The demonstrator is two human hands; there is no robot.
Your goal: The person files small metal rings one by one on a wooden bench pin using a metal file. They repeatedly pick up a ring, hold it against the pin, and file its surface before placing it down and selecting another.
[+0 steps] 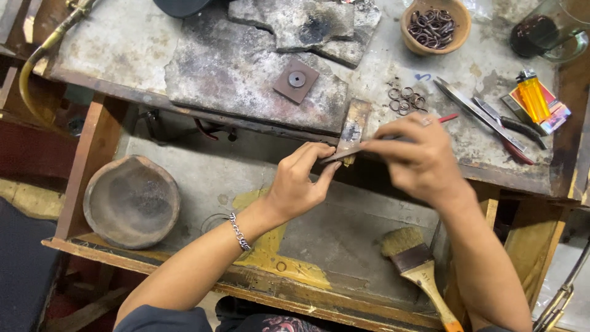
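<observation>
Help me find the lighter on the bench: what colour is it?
The lighter is see-through yellow-orange with a dark top; the head view shows it at the right.

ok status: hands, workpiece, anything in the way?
Left hand pinches a small piece against the bench pin. Right hand blurred, gripping a thin tool across it. Loose rings just behind, not touching.
</observation>
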